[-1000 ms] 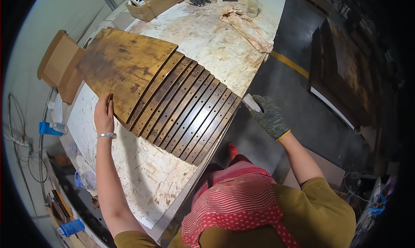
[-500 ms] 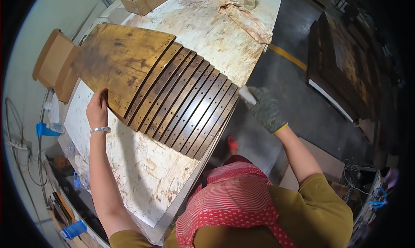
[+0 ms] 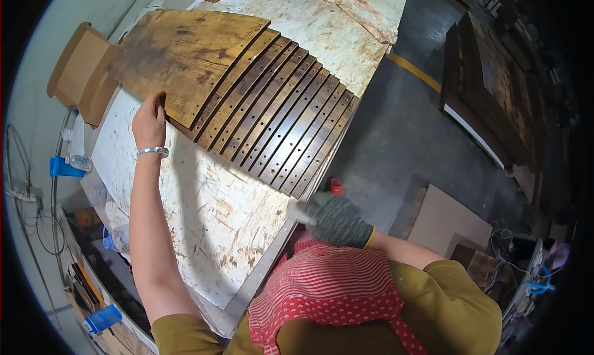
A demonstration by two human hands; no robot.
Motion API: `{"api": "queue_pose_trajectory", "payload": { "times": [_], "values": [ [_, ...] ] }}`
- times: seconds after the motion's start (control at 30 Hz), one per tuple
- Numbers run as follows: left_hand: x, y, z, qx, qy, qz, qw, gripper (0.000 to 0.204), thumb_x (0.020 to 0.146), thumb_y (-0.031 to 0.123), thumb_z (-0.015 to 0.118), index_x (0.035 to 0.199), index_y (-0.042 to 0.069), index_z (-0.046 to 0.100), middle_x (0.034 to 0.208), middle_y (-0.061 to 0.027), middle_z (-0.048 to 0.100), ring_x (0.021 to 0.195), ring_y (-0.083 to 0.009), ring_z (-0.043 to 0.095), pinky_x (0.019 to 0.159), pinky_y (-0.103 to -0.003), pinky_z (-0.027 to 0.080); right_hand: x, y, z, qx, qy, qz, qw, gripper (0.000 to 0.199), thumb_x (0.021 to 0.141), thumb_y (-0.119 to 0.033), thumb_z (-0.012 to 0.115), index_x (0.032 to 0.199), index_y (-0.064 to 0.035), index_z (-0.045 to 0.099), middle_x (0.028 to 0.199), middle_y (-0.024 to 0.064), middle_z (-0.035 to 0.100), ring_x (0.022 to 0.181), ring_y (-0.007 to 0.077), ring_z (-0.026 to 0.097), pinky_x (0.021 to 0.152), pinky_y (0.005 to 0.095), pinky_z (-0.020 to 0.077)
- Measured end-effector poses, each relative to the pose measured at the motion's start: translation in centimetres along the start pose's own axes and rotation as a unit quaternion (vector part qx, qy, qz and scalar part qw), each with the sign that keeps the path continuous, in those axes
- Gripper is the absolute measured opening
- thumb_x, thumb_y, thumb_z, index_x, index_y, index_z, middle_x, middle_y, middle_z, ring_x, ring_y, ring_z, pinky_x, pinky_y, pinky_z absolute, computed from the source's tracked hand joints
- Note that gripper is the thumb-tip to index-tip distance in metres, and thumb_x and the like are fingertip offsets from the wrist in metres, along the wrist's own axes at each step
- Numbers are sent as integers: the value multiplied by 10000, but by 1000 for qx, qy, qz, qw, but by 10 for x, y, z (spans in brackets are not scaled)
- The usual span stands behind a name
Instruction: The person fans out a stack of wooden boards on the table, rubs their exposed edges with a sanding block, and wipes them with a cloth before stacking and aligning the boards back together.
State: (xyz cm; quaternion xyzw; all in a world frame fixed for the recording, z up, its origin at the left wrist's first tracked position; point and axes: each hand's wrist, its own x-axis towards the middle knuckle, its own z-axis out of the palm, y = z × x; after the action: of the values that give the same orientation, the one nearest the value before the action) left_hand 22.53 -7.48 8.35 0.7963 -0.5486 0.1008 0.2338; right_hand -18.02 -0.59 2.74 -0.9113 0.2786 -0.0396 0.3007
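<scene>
Brown wood-grain boards (image 3: 192, 58) lie fanned out like steps on the work table, each showing an edge strip with small holes. My bare left hand (image 3: 150, 123), with a silver bracelet at the wrist, grips the near left edge of the topmost board; its fingertips are partly hidden. My right hand (image 3: 337, 222), in a dark mottled knit glove, is closed around a whitish block-like piece (image 3: 301, 212). Motion blurs that piece, so its exact kind is unclear. It is by the table's near edge, just below the lower corner of the fanned boards.
The paint-stained white work table (image 3: 210, 231) carries a crumpled stained cloth (image 3: 362, 16) at its far right. An open cardboard box (image 3: 83, 70) stands to the left. Across the grey floor, a stack of dark boards (image 3: 489, 95) stands at right. A flat brown panel (image 3: 442, 222) lies nearer.
My right hand has swept down and left with the whitish piece, from the boards' right corner to the table's near edge. My left hand still grips the top board; the view has shifted slightly.
</scene>
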Motion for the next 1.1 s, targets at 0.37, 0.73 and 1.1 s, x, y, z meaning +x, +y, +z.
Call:
{"api": "queue_pose_trajectory", "payload": {
  "times": [0.37,0.73,1.1],
  "values": [
    [-5,-8,-1,26,-5,17,1000,266,865,78,527,1110,138,610,967,-136,670,861,-314,646,751,-390,499,14,148,-89,-3,382,158,911,393,781,-194,671,1135,-40,599,986,195,585,931,352,576,809,423,467],
    [-6,1,-2,26,-3,-32,999,280,854,56,535,1112,120,624,951,-129,679,831,-288,662,738,-364,507,34,145,-81,-55,263,63,961,444,794,-304,652,1148,-43,595,1023,206,591,966,367,573,859,457,453],
    [-6,-4,3,20,11,-7,1000,273,853,79,549,1105,137,636,958,-122,681,844,-281,665,745,-355,510,37,126,-75,-83,282,103,950,434,754,-223,671,1139,-43,585,982,174,570,931,340,560,822,425,460]
  ]
}}
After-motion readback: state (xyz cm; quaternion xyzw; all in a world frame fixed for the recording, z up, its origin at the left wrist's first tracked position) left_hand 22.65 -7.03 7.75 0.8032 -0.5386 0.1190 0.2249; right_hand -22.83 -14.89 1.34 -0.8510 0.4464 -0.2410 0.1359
